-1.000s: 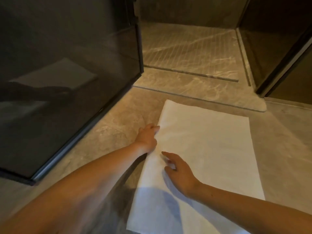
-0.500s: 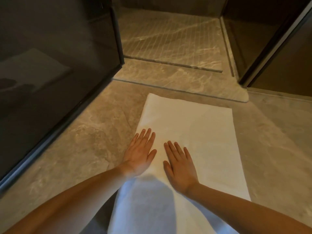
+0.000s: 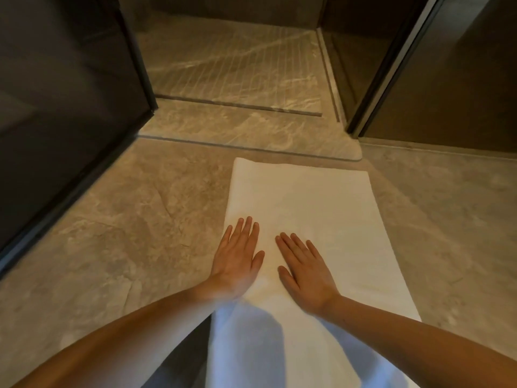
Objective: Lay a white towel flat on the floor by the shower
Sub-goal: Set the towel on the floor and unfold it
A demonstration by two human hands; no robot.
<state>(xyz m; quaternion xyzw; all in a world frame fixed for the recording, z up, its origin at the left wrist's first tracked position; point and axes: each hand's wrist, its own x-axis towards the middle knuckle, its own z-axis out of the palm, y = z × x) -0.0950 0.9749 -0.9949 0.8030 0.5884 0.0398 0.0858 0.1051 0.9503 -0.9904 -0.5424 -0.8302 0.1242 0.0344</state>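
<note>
Moved off the edge, left hand [image 3: 237, 261] and right hand [image 3: 305, 273] press spread flat on the white towel [image 3: 307, 197]; uneven pushing could bunch it.

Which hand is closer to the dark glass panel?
Left. The left hand lies flat at the left edge of the towel, toward the dark glass panel; the right hand lies flat nearer the towel's middle, farther from the panel.

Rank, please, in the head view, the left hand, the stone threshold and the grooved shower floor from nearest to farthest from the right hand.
1. left hand: beside it, on the white towel.
2. stone threshold: ahead, past the towel.
3. grooved shower floor: farthest, behind the threshold.
</note>
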